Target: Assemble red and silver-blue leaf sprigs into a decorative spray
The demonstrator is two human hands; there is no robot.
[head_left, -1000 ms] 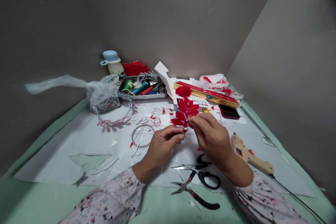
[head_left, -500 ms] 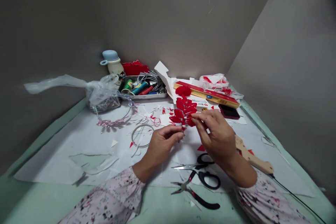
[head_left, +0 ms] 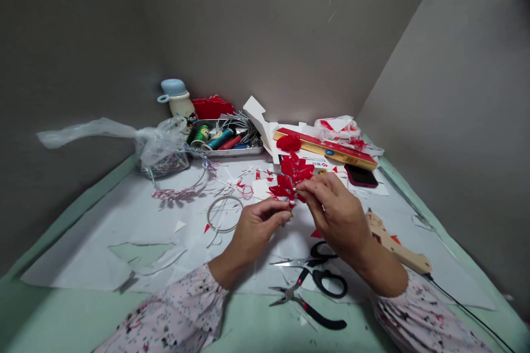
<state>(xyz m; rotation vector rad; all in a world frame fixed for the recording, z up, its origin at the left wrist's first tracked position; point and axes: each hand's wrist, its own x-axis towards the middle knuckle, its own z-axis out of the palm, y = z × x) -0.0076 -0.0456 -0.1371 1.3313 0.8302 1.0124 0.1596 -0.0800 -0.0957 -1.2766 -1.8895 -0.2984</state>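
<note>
A red leafy ornament [head_left: 295, 168] with small pearl-like beads stands upright above the middle of the paper-covered table. Its lower end is pinched between the thumb and fingers of my left hand [head_left: 259, 227]. My right hand [head_left: 337, 209] has thumb and index finger closed on the ornament's right side, close to the beads in its centre. Below the hands lie black-handled scissors [head_left: 331, 281] and, nearer the front edge, pliers [head_left: 308, 303] with black and red handles.
A glue gun [head_left: 399, 248] lies right of my right wrist, beside a phone [head_left: 361, 175]. Behind are a metal tray [head_left: 232, 151] of spools, a red-gold box [head_left: 331, 149] and a bottle [head_left: 178, 99]. At left are a plastic bag [head_left: 159, 146], a headband [head_left: 178, 194] and a wire coil [head_left: 226, 230].
My right hand has shifted slightly left and down, nearer my left fingers. The red ornament has turned and tilted a little to the right.
</note>
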